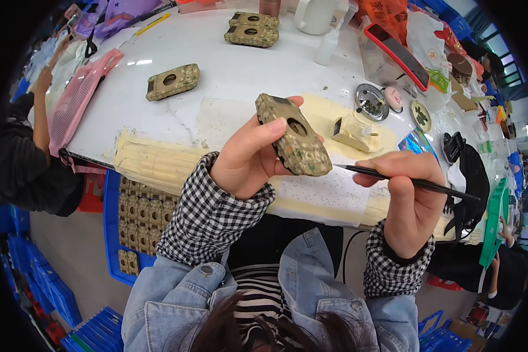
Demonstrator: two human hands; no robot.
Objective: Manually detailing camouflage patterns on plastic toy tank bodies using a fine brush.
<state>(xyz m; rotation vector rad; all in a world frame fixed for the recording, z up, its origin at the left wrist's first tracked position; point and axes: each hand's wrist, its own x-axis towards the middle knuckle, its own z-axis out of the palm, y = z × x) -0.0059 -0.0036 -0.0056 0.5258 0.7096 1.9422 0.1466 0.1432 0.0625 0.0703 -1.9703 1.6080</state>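
The left hand [246, 149] is holding a spotty green-and-brown toy tank shell [304, 154] up over the white table [223, 76]; its thumb hides a bit of the top. The right hand [413, 190] pinches a thin black stick [428, 185], its tip just beside the shell. I can't tell if they touch. Right behind the tip sits a tan block [351, 136], close to the hands. Past it are a round metal dish [366, 97] with dark bits and a red phone [393, 53]. Three more shells [185, 79] lie farther back. Lots more fill a blue tray [111, 234] down low on the left.
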